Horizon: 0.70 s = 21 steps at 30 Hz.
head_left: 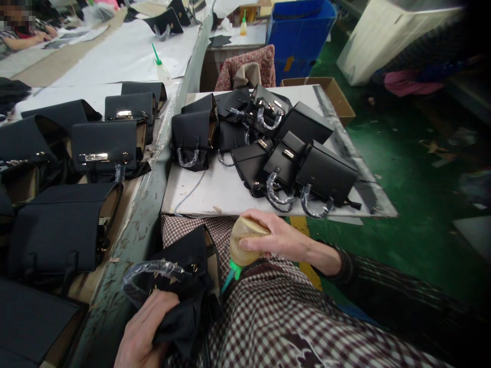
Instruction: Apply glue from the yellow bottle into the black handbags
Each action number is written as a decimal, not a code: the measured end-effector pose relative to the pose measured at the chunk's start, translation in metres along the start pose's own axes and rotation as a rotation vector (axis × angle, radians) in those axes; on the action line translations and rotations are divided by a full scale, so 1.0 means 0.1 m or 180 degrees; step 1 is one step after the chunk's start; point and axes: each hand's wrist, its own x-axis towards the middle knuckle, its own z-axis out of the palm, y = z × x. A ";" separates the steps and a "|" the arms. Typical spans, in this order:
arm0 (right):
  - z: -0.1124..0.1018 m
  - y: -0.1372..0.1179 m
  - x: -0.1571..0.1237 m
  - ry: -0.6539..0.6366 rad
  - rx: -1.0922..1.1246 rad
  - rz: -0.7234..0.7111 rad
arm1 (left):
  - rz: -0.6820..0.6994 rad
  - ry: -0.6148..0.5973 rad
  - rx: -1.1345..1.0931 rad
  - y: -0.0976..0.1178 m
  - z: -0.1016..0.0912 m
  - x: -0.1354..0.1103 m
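Observation:
A black handbag [187, 286] with a plastic-wrapped handle rests on my lap, over checked fabric. My left hand [148, 332] grips its lower side, fingers closed on the black material. My right hand [282, 240] is wrapped round a yellowish squeeze glue bottle [243, 245], tipped downward so its green nozzle points into the bag's open edge. Just beyond my knees stands a white table [199, 194] that carries a heap of similar black handbags [284, 153].
On the long bench to the left stand several more black handbags [103, 145] and a second glue bottle [163, 71]. Another person's arm [23, 38] rests at the far left. A cardboard box [333, 97], a blue crate [303, 30] and green floor lie to the right.

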 end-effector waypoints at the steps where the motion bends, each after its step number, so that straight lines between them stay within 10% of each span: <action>1: 0.02 -0.01 -0.03 -0.0065 0.0142 0.0062 | 0.0006 -0.0011 -0.0023 0.01 0.01 0.00; 21: -0.06 0.42 0.35 0.0757 -0.1417 -0.0815 | -0.0019 0.0290 -0.0074 -0.17 0.09 -0.11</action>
